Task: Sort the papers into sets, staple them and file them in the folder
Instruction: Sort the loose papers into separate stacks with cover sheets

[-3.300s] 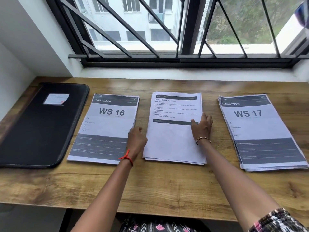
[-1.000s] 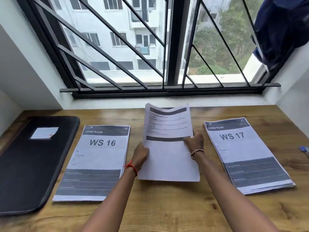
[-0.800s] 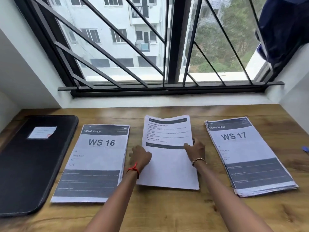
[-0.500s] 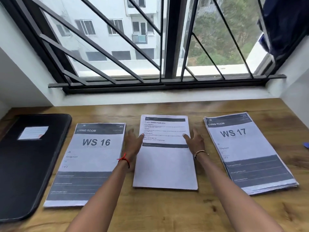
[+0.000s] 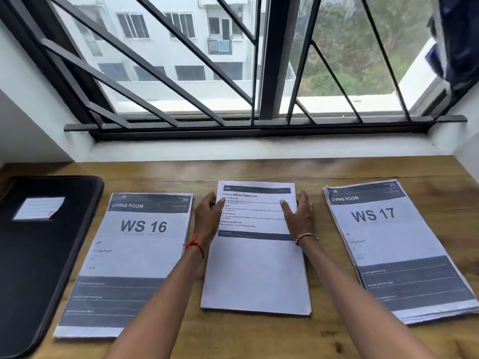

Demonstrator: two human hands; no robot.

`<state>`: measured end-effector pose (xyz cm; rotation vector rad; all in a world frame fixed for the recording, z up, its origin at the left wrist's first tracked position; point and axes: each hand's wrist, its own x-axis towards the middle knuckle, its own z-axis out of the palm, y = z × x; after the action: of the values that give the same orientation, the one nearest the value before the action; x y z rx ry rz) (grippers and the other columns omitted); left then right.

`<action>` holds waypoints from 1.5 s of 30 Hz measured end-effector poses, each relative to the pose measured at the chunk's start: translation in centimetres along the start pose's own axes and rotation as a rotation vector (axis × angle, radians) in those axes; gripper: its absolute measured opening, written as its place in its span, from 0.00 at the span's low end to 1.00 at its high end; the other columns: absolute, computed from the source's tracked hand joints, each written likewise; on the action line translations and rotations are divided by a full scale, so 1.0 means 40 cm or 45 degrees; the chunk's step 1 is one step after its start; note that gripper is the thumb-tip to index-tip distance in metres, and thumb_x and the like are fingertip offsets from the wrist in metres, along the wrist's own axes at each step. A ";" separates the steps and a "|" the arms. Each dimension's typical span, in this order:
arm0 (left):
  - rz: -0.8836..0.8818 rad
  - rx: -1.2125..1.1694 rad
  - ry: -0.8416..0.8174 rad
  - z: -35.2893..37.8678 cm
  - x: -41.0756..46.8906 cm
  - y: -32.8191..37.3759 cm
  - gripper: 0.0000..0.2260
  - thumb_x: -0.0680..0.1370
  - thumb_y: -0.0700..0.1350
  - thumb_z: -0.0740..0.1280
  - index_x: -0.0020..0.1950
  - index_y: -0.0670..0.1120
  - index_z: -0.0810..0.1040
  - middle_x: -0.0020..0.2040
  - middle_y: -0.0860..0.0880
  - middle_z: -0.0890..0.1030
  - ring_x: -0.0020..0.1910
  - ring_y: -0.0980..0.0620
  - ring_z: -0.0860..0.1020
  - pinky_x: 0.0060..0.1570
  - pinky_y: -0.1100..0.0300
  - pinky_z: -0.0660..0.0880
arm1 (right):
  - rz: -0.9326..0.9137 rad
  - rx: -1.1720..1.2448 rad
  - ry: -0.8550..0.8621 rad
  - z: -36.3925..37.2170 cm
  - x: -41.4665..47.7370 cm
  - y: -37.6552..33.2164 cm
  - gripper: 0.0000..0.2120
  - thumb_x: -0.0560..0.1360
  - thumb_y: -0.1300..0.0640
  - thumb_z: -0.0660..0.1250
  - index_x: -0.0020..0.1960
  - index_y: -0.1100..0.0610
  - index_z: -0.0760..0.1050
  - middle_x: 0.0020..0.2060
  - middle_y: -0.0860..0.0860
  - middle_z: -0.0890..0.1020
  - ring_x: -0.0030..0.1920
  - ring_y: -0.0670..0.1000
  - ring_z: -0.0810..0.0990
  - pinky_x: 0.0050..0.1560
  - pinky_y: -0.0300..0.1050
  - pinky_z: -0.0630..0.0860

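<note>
Three paper stacks lie in a row on the wooden desk. The middle stack, white with printed text on top, lies flat. My left hand presses against its upper left edge with the thumb on the top sheet. My right hand rests on its upper right edge, thumb on the page. To the left lies the stack headed WS 16. The stack headed WS 17 lies on the right. A black closed folder with a white label lies at the far left.
The wooden desk ends at a white sill below a barred window. White walls close in on both sides. A dark blue cloth hangs at the upper right.
The middle stack, lifted upright a second ago, now lies flat on the desk. Both hands have slid up along its side edges toward the top.
</note>
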<state>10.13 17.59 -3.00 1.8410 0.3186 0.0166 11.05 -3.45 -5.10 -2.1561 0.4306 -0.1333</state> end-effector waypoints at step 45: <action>0.998 1.365 -0.914 0.026 -0.248 -0.127 0.46 0.68 0.73 0.56 0.77 0.50 0.45 0.77 0.51 0.43 0.75 0.54 0.37 0.67 0.37 0.33 | -0.657 -0.989 -0.576 0.122 0.139 -0.167 0.18 0.78 0.54 0.57 0.63 0.64 0.69 0.61 0.58 0.70 0.63 0.58 0.66 0.61 0.50 0.65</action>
<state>-0.29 15.69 -6.61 2.7288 -1.1071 -0.3218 19.18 1.91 -2.90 -2.9114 -0.4203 0.2818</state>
